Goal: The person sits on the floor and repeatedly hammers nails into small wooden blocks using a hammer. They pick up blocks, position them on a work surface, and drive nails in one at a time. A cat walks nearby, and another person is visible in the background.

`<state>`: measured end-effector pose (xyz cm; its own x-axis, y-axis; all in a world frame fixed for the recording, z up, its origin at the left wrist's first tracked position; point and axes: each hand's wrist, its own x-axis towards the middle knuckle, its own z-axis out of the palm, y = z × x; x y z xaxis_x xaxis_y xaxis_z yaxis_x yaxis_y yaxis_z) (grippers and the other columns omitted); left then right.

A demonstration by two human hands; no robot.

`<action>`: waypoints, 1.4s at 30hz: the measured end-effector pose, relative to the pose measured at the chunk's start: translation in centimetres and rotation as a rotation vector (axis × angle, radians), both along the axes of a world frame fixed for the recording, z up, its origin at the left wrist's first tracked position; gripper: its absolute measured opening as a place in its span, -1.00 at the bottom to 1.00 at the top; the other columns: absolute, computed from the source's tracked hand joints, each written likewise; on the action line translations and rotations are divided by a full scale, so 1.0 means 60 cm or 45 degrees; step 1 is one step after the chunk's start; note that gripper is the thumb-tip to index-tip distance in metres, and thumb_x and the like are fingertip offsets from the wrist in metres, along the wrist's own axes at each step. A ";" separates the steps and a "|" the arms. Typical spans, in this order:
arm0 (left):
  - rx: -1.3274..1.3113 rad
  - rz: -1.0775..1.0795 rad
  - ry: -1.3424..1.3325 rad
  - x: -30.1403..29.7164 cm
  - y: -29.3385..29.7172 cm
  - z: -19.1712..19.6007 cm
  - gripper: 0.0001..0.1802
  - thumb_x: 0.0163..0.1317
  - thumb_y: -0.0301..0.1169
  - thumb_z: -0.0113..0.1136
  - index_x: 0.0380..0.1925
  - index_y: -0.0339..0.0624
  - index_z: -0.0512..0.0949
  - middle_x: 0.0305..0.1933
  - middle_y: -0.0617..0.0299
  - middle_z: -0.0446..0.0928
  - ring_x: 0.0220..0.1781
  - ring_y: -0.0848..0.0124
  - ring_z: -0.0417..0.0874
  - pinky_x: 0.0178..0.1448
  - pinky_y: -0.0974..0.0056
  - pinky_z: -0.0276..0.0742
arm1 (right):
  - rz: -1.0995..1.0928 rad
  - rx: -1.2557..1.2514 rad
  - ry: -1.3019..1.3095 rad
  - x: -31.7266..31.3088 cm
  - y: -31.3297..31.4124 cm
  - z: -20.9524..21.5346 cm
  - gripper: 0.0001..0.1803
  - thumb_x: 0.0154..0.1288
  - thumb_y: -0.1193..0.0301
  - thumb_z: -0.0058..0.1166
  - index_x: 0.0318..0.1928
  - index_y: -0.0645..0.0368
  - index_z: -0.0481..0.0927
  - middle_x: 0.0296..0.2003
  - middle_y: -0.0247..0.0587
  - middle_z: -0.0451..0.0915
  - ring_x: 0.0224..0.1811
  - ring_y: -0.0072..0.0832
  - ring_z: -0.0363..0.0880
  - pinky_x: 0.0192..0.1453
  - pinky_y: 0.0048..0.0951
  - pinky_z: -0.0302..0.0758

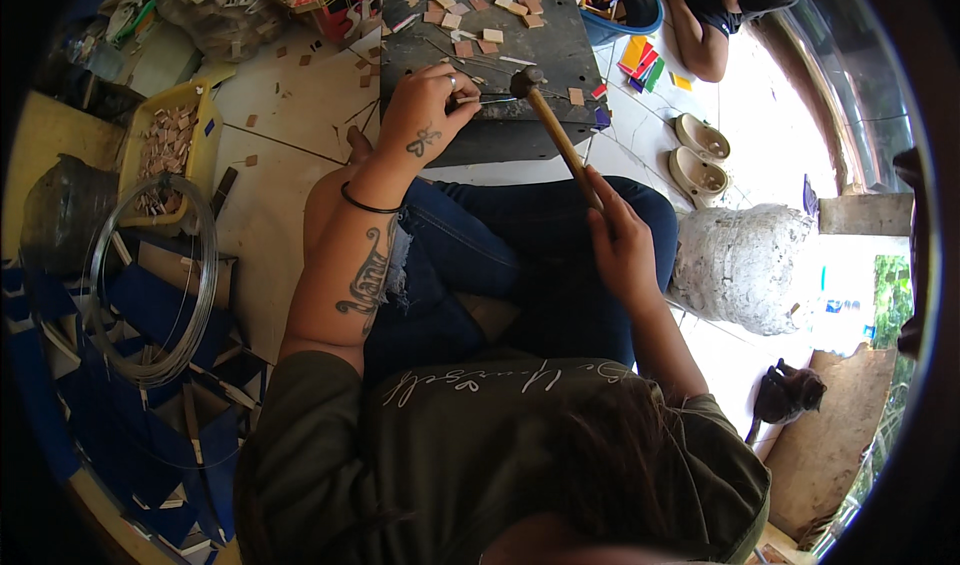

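My left hand (424, 107) is closed in a pinch at the near edge of a low dark work table (555, 55). Between its fingertips is a small wooden piece (466, 100), and a thin wire (497, 101) runs out from it to the right. My right hand (622, 237) grips a hammer (562, 137) by the lower part of its wooden handle. The dark hammer head is raised just right of the wire's end; whether it touches the table I cannot tell. Several small wooden tiles (492, 36) and thin wires lie scattered across the table top.
Left stands a yellow basket (207, 130) of wood bits, with a coil of wire (98, 295) and blue boxes (140, 305) nearer. Right are clogs (697, 173), coloured strips (640, 60), a whitish rounded block (745, 265) and a dark cat (787, 393). Another person's leg (700, 40) shows beyond a blue tub (640, 27).
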<state>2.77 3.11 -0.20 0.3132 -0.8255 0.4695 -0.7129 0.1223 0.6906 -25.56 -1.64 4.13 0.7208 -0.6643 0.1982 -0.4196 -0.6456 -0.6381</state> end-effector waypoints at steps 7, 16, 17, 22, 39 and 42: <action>-0.020 -0.005 0.066 -0.004 0.001 0.005 -0.89 0.02 -0.52 0.33 -0.42 -0.30 0.62 -0.40 0.15 0.56 -0.47 0.34 0.51 -0.33 0.29 0.45 | -0.046 -0.096 0.155 0.013 0.004 0.000 -0.44 0.32 0.51 -0.04 0.31 -0.19 0.34 -0.29 -0.09 0.56 -0.30 -0.13 0.60 -0.23 -0.20 0.52; 0.059 -0.006 0.073 -0.007 0.003 0.007 -0.87 0.06 -0.52 0.32 -0.38 -0.30 0.59 -0.39 0.19 0.57 -0.48 0.39 0.56 -0.34 0.35 0.47 | -0.065 -0.004 0.062 0.002 -0.007 0.000 -0.52 0.33 0.54 -0.06 0.27 0.03 0.39 -0.06 0.01 0.59 -0.01 -0.09 0.59 0.04 -0.24 0.51; 0.032 -0.002 0.151 -0.007 0.003 0.007 -0.87 0.08 -0.52 0.31 -0.36 -0.30 0.58 -0.39 0.19 0.57 -0.45 0.40 0.58 -0.33 0.36 0.47 | -0.103 0.048 0.070 -0.001 -0.010 0.002 -0.53 0.34 0.54 -0.06 0.26 0.05 0.39 -0.03 0.02 0.59 0.03 -0.09 0.58 0.07 -0.24 0.50; -0.018 0.071 0.406 -0.019 -0.009 0.000 -0.84 0.09 -0.50 0.28 -0.30 -0.25 0.54 -0.37 0.08 0.61 -0.33 0.23 0.68 -0.25 0.28 0.56 | -0.176 0.100 -0.017 -0.009 -0.015 0.014 -0.50 0.35 0.55 -0.04 0.29 0.02 0.38 -0.23 -0.03 0.62 -0.35 -0.43 0.56 -0.16 -0.46 0.48; -0.334 0.170 -0.155 -0.047 -0.048 -0.013 -0.83 0.22 -0.40 0.16 -0.47 -0.29 0.57 -0.43 0.06 0.57 -0.33 0.09 0.59 -0.23 0.11 0.52 | -0.063 0.103 -0.025 0.013 0.005 0.055 -0.51 0.35 0.57 -0.07 0.29 0.11 0.36 -0.08 0.05 0.60 -0.08 -0.23 0.63 0.02 -0.41 0.47; -0.347 0.168 -0.231 -0.046 -0.051 -0.018 -0.82 0.22 -0.41 0.15 -0.48 -0.29 0.55 -0.45 0.06 0.55 -0.33 0.10 0.58 -0.21 0.11 0.51 | -0.037 -0.022 -0.035 0.022 0.007 0.073 -0.48 0.35 0.57 -0.07 0.32 0.06 0.34 -0.10 0.08 0.60 -0.07 -0.17 0.64 0.02 -0.36 0.49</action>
